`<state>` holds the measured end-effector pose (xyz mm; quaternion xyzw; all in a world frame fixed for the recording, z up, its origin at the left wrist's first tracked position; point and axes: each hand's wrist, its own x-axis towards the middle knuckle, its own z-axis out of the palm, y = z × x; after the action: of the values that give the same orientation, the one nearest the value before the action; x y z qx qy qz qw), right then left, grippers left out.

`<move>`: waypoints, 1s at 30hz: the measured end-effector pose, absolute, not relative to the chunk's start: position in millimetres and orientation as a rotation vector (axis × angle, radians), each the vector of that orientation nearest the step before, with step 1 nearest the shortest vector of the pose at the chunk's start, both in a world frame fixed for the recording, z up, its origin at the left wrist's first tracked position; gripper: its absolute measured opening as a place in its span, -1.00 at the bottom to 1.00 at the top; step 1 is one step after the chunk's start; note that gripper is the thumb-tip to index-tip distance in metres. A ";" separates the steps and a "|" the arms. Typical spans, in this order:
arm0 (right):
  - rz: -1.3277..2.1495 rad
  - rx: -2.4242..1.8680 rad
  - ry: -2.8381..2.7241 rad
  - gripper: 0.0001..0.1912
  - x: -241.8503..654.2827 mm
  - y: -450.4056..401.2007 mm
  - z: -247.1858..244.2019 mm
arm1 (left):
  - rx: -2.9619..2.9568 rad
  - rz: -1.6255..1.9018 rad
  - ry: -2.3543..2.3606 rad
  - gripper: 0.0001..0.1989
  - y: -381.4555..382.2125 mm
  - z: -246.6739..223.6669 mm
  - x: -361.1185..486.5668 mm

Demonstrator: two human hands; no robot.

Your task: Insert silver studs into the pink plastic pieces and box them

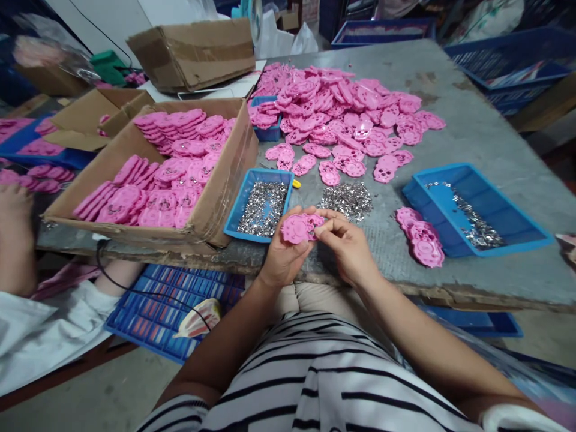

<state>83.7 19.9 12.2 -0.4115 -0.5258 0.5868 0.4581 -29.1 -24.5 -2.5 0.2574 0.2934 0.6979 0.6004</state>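
Observation:
Just above the table's front edge, my left hand (pixel 284 259) holds a pink plastic piece (pixel 297 228), its fingers wrapped round the left side and underside. The thumb and fingertips of my right hand (pixel 344 243) pinch at the right end of that same piece, by its openings. Whether a small metal part is between those fingertips is too small to tell. Behind my hands lies a pile of small metal parts (pixel 348 201). A blue tray (pixel 228 225) of similar metal parts stands to the left. A large heap of pink pieces (pixel 333 102) lies farther back.
An open cardboard box (pixel 216 225) of stacked pink pieces stands at the left. At the right are a blue bin (pixel 517 231) with metal parts and some pink pieces (pixel 423 243) beside it. Another person's arm and sleeve (pixel 40 336) are at the far left.

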 end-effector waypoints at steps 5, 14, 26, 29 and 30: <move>1.465 -1.017 -1.288 -0.76 83.5 20.5 12.5 | 0.605 1.625 0.679 -0.39 -23.6 -1.0 -29.2; 1.473 -1.018 -1.277 -0.75 83.4 21.8 13.1 | 0.622 1.602 0.681 -0.37 -21.9 -1.6 -31.2; 1.179 -0.989 -1.494 -0.84 87.3 24.8 2.3 | 0.618 1.577 0.668 -0.38 -19.1 -4.5 -28.9; 1.240 -0.959 -1.465 -0.82 92.2 28.4 -1.6 | 0.562 1.529 0.672 -0.37 -16.7 -3.2 -25.8; 1.260 -0.965 -1.454 -0.82 94.7 30.1 -2.2 | 0.538 1.511 0.676 -0.37 -15.4 -2.8 -24.5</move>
<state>94.7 30.1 -2.2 -0.3947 -0.5946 0.5152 0.4745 -24.5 -15.4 -2.8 0.2364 0.2967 0.6638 0.6446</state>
